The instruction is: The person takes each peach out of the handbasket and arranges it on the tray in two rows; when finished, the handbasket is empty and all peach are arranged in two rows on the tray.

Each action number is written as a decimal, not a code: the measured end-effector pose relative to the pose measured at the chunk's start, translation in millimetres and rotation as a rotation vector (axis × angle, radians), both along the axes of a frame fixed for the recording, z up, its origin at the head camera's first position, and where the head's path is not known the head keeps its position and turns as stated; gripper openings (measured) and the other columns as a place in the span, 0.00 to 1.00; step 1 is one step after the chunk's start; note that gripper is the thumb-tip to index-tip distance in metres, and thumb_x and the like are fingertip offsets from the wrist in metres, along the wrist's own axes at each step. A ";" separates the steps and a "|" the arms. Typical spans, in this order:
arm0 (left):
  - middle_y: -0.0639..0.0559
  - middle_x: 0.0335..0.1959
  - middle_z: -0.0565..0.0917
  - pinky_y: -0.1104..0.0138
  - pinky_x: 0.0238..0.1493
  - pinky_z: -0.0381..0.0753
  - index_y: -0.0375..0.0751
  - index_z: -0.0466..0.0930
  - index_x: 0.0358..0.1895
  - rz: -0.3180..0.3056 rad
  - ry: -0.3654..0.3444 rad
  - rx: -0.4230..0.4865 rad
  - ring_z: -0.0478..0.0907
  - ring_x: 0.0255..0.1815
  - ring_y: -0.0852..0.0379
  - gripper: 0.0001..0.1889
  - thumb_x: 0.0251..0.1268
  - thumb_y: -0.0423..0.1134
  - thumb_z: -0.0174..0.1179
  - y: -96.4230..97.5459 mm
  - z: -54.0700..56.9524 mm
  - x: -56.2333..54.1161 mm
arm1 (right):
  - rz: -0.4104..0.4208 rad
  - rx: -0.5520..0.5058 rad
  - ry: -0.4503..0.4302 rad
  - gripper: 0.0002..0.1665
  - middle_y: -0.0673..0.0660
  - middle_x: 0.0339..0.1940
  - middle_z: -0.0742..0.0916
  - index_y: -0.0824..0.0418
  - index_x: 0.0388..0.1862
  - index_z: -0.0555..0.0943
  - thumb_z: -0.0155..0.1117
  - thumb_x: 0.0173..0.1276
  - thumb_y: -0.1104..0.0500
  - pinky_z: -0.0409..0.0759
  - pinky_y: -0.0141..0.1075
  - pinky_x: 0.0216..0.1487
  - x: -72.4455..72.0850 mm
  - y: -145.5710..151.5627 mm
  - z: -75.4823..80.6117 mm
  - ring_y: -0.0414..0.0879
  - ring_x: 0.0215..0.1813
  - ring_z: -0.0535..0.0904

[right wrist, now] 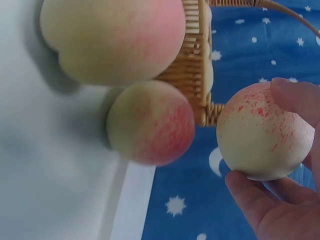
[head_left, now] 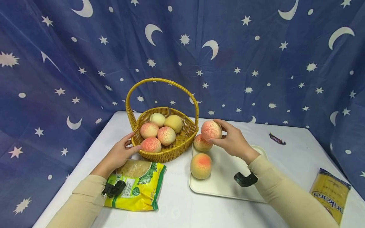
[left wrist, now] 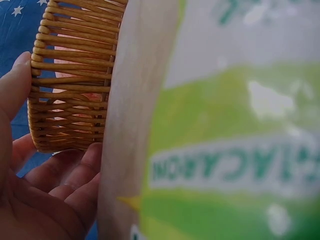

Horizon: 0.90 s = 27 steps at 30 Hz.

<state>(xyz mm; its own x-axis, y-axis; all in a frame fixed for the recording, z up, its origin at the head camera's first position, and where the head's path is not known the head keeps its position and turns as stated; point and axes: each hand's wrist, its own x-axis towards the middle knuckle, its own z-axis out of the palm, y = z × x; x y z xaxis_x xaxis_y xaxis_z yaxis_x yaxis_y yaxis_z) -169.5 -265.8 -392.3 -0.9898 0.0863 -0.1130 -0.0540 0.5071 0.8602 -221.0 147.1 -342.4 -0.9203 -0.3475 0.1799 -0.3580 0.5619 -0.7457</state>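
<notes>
My right hand pinches a pink-speckled peach between thumb and fingers, raised above the left end of a cream tray. Two more peaches lie on that tray, a rear peach partly covered by the held one and a front peach. To the left stands a wicker basket with a tall arched handle, with several peaches inside. My left hand grips its front left side. In the left wrist view the thumb rests at one edge of the wicker, with the fingers around the other.
A yellow and green macaroni bag lies in front of the basket, under my left wrist. At the right front edge is a yellow pasta package. A small dark wrapped candy lies behind the tray. A blue star-patterned curtain hangs behind the table.
</notes>
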 end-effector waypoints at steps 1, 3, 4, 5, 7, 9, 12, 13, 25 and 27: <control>0.27 0.76 0.56 0.44 0.67 0.67 0.40 0.41 0.82 0.000 -0.001 -0.001 0.56 0.75 0.32 0.46 0.74 0.52 0.60 0.0 -0.1 -0.1 | -0.007 0.005 -0.002 0.45 0.62 0.67 0.77 0.59 0.75 0.67 0.77 0.61 0.57 0.84 0.46 0.49 -0.5 2.9 -0.6 0.61 0.61 0.78; 0.27 0.76 0.55 0.44 0.67 0.67 0.40 0.41 0.82 0.000 0.000 0.002 0.57 0.75 0.32 0.46 0.74 0.52 0.60 0.1 -0.5 -0.3 | -0.018 0.010 -0.011 0.46 0.63 0.67 0.76 0.60 0.76 0.66 0.77 0.62 0.56 0.84 0.48 0.50 -1.7 8.7 -2.2 0.61 0.63 0.77; 0.27 0.76 0.55 0.44 0.67 0.67 0.40 0.41 0.82 0.001 -0.002 0.004 0.57 0.75 0.33 0.46 0.73 0.52 0.60 -0.1 -0.9 -0.4 | -0.025 0.013 -0.016 0.47 0.63 0.68 0.76 0.61 0.76 0.66 0.77 0.62 0.55 0.83 0.48 0.51 -2.4 11.6 -3.3 0.61 0.64 0.76; 0.27 0.76 0.56 0.44 0.67 0.67 0.40 0.41 0.82 0.001 -0.002 0.003 0.57 0.75 0.33 0.47 0.73 0.53 0.60 -0.1 -1.2 -0.5 | -0.033 0.017 -0.023 0.47 0.63 0.69 0.75 0.61 0.76 0.65 0.77 0.62 0.55 0.83 0.49 0.52 -3.1 14.5 -4.5 0.61 0.65 0.76; 0.27 0.76 0.56 0.44 0.67 0.67 0.41 0.40 0.82 0.002 -0.005 0.004 0.57 0.75 0.33 0.47 0.73 0.53 0.60 -0.4 -1.6 -0.9 | -0.051 0.026 -0.029 0.48 0.63 0.70 0.74 0.62 0.77 0.65 0.77 0.62 0.54 0.82 0.50 0.53 -4.4 20.1 -7.0 0.62 0.66 0.74; 0.28 0.76 0.56 0.43 0.67 0.67 0.41 0.40 0.82 0.004 -0.007 0.006 0.57 0.75 0.33 0.47 0.73 0.54 0.60 -0.6 -2.0 -1.2 | -0.064 0.022 -0.041 0.48 0.63 0.71 0.73 0.63 0.77 0.64 0.77 0.62 0.54 0.82 0.51 0.53 -5.8 25.3 -9.5 0.62 0.66 0.74; 0.28 0.76 0.56 0.43 0.67 0.67 0.42 0.41 0.82 0.007 -0.006 0.006 0.57 0.75 0.33 0.47 0.73 0.54 0.60 -0.8 -2.2 -1.4 | -0.081 0.016 -0.061 0.48 0.63 0.71 0.73 0.64 0.76 0.64 0.76 0.63 0.53 0.82 0.51 0.52 -7.5 31.8 -13.5 0.62 0.65 0.75; 0.28 0.76 0.56 0.43 0.67 0.67 0.41 0.41 0.82 0.007 -0.005 0.007 0.58 0.75 0.33 0.47 0.73 0.53 0.61 -0.7 -2.2 -1.5 | -0.086 0.015 -0.067 0.48 0.63 0.71 0.74 0.64 0.76 0.64 0.76 0.63 0.52 0.82 0.51 0.52 -8.1 33.9 -15.2 0.62 0.65 0.76; 0.28 0.76 0.57 0.43 0.67 0.66 0.42 0.40 0.82 0.009 -0.008 -0.002 0.58 0.74 0.33 0.47 0.73 0.53 0.60 0.5 -1.0 -1.1 | -0.103 0.018 -0.064 0.44 0.67 0.68 0.75 0.62 0.76 0.67 0.74 0.65 0.54 0.82 0.46 0.49 -11.3 48.3 -36.4 0.64 0.61 0.79; 0.28 0.76 0.57 0.43 0.67 0.67 0.42 0.40 0.82 0.010 -0.010 -0.004 0.58 0.74 0.33 0.47 0.73 0.53 0.60 0.9 -0.5 -0.8 | -0.110 0.020 -0.056 0.43 0.67 0.67 0.76 0.63 0.75 0.67 0.74 0.65 0.53 0.82 0.45 0.48 -11.5 49.9 -39.7 0.64 0.60 0.79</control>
